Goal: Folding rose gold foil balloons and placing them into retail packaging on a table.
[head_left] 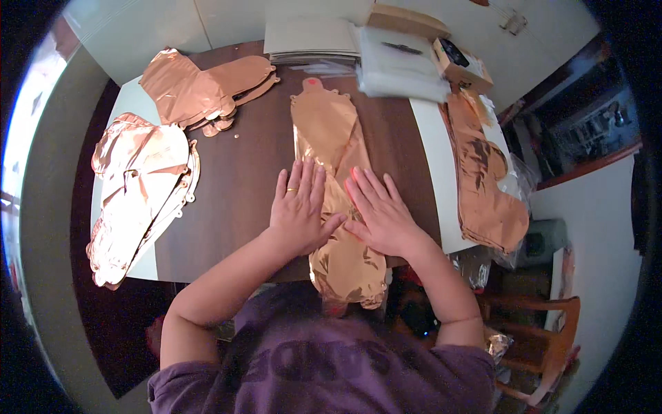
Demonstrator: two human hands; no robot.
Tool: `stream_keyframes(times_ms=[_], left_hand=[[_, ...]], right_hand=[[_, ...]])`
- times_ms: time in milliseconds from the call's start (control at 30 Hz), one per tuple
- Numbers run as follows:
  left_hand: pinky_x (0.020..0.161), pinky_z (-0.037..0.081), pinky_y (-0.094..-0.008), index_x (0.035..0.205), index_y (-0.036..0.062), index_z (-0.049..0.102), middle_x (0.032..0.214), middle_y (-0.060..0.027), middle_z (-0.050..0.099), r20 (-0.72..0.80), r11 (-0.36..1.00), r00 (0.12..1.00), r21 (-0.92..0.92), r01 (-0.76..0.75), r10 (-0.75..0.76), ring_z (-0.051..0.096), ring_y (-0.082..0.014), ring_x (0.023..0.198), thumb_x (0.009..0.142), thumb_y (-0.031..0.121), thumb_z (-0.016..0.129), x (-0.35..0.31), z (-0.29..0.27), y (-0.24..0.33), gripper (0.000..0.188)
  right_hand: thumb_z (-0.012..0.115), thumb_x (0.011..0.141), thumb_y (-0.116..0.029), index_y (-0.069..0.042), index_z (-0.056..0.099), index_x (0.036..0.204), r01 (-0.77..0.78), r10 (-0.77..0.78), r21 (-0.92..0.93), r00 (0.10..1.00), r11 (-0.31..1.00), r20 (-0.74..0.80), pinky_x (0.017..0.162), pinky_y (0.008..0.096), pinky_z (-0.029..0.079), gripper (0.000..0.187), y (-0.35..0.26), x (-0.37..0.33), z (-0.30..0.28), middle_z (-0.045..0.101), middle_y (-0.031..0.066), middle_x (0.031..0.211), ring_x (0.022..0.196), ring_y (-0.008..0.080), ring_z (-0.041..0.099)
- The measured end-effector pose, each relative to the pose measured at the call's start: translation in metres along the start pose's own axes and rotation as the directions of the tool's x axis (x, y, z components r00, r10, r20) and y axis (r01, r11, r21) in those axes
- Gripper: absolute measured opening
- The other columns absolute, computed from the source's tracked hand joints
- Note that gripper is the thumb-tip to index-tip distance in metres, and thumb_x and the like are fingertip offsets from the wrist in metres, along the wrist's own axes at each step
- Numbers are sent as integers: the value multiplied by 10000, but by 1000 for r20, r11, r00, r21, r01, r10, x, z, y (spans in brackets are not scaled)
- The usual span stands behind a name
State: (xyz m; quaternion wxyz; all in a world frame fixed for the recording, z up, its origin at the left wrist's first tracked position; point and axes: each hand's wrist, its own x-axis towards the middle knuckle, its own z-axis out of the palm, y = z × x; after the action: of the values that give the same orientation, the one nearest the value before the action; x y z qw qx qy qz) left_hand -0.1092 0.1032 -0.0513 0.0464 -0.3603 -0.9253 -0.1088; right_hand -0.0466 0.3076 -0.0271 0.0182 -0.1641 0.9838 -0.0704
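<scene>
Copper foil piece (325,127) lies mid-frame, long axis near-vertical, tabbed end up, lower end overhanging the brown table (227,186), which shows either side; left hand (298,207) and right hand (383,215) rest flat, open, across its middle.

A shiny, creased copper-coloured foil piece (336,196) lies flat on the brown tabletop (231,200), its red-marked tab (312,83) toward the tabletop's far side, its rounded end (347,276) overhanging the near edge
</scene>
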Motion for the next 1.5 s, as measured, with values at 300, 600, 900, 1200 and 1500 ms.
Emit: stream_keyframes(times_ms=[300,600,900,1200,1500], left_hand=[[1146,179,-561,1458,-45,315,1512,-290,285,-45,1000,999,1,0,0,247,-434,1420,885,604,466,-6,-5,-18,879],[1154,158,-556,1464,-29,310,1527,-297,243,-37,1000,999,13,4,-4,230,-438,1424,902,625,422,-6,-4,-18,869],[1142,180,-561,1445,-34,332,1489,-306,307,-49,1000,999,-6,3,-4,293,-448,1389,902,620,444,-3,-10,-18,857],[1153,177,-559,1296,43,558,1375,-171,494,-121,916,912,-38,-399,392,408,-364,1330,888,447,567,31,-31,8,574],[1171,199,-506,1285,8,569,1360,-138,531,-81,915,913,-18,-403,400,454,-292,1301,906,423,528,97,7,-21,564]], right_hand=[[498,944,-469,6,249,1490,45,-43,49,998,998,-51,1184,510,113,765,-9,18,3,206,204,1569,1469,322,170],[543,904,-517,24,249,1485,68,-71,53,996,996,50,1173,545,101,847,-39,-17,-4,205,222,1562,1461,360,175],[548,898,-534,-39,266,1498,37,-37,60,999,998,-4,1145,613,106,828,-37,-23,5,140,237,1573,1455,438,114],[530,899,-561,-61,317,1482,0,-3,59,999,998,48,1141,634,73,797,-38,-20,3,150,250,1567,1454,455,83],[483,923,-568,-60,326,1479,-1,2,117,1000,993,-7,1137,636,60,770,-38,-23,5,191,253,1554,1451,457,104]])
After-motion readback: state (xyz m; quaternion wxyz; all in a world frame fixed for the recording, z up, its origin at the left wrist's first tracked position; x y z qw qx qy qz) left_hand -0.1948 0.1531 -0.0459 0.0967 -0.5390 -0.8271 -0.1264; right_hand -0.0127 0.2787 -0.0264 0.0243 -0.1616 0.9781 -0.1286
